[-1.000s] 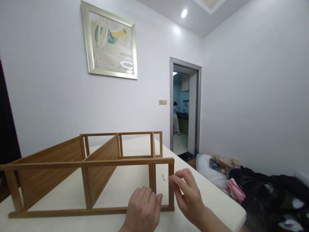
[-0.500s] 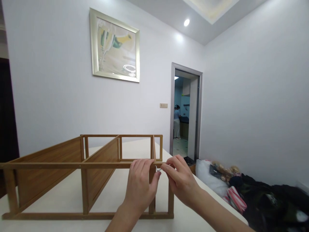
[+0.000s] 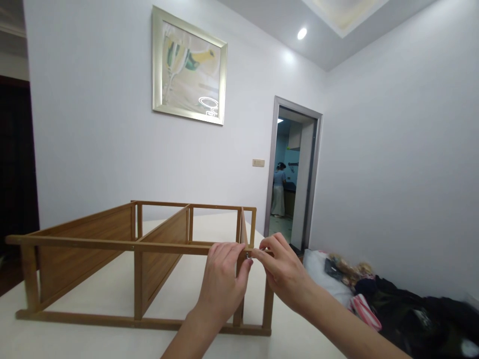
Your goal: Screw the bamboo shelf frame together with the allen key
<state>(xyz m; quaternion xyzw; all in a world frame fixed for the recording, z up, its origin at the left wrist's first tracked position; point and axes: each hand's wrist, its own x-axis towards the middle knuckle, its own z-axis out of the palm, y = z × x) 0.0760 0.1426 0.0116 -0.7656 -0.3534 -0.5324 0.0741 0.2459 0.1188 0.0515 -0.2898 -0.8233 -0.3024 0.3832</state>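
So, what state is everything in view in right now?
Wooden shelf frame: lying down on the white table
Left hand: curled over the frame's near rail
Right hand: pinching a small metal piece, mostly hidden
Doorway: open
Person beyond the doorway: standing
Ceiling light: lit
Framed picture: hanging on the wall
Dark fabric: heaped

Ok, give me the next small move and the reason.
Probably give the small metal piece a slight turn with the right hand, which appears to pinch it at a joint of the wooden frame; the left hand grips the frame just beside it, so could brace against the twist.
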